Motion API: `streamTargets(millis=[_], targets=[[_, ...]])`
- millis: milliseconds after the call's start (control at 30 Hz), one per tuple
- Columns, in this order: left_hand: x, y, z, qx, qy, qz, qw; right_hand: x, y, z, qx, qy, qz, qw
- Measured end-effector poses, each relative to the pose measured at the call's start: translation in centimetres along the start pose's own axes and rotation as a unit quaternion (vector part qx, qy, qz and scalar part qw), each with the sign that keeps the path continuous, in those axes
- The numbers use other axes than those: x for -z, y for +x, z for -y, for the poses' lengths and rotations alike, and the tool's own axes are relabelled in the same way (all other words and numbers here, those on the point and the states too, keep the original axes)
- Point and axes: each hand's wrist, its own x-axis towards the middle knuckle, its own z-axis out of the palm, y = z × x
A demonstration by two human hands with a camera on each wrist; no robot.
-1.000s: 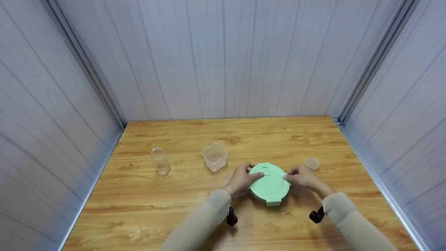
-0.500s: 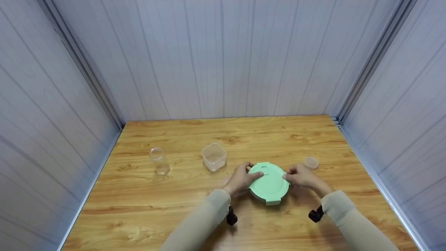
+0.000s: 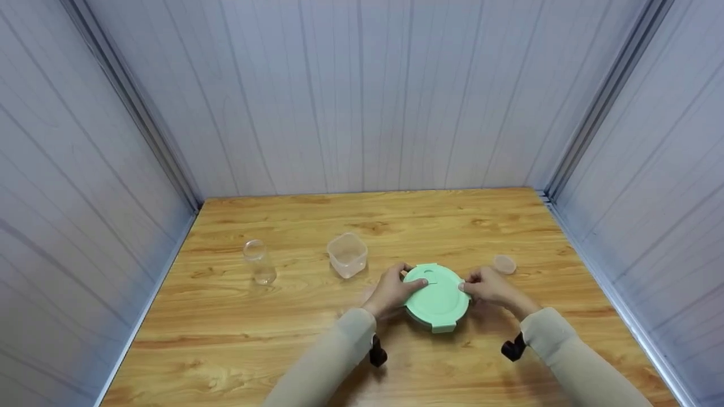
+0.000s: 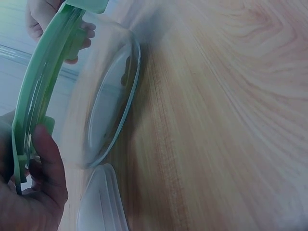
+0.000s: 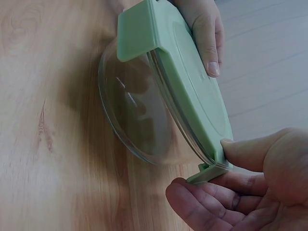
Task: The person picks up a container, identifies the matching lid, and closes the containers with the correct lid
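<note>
A round glass food container (image 5: 139, 110) stands on the table right of centre, with a light green clip lid (image 3: 438, 302) over its top. My left hand (image 3: 394, 291) grips the lid's left side, thumb on top and fingers curled under the edge. At the opposite side, my right hand (image 3: 493, 288) pinches the lid's edge. In the right wrist view its thumb presses the top and its fingers lie under a side clip (image 5: 210, 173), which sticks outward. The near clip (image 5: 138, 32) hangs down over the rim.
A clear square tub (image 3: 348, 257) stands behind and left of the container, and a clear tall jar (image 3: 260, 263) farther left. Beyond my right hand lies a small translucent round lid (image 3: 505, 264). A translucent plastic piece (image 4: 102, 202) lies near my left hand. Panels enclose the table.
</note>
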Motion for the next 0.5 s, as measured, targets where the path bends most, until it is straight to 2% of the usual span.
streamTargets(millis=[233,500], targets=[[0.02,0.01,-0.08,-0.002,0.017,-0.006,0.9998,-0.18,0.15,-0.09,-0.014,-0.003,-0.013,0.9998],[-0.15,0.05,0.0,-0.002,0.019,-0.005,0.9998,-0.21,0.1,-0.5,-0.042,0.029,-0.011,0.9986]])
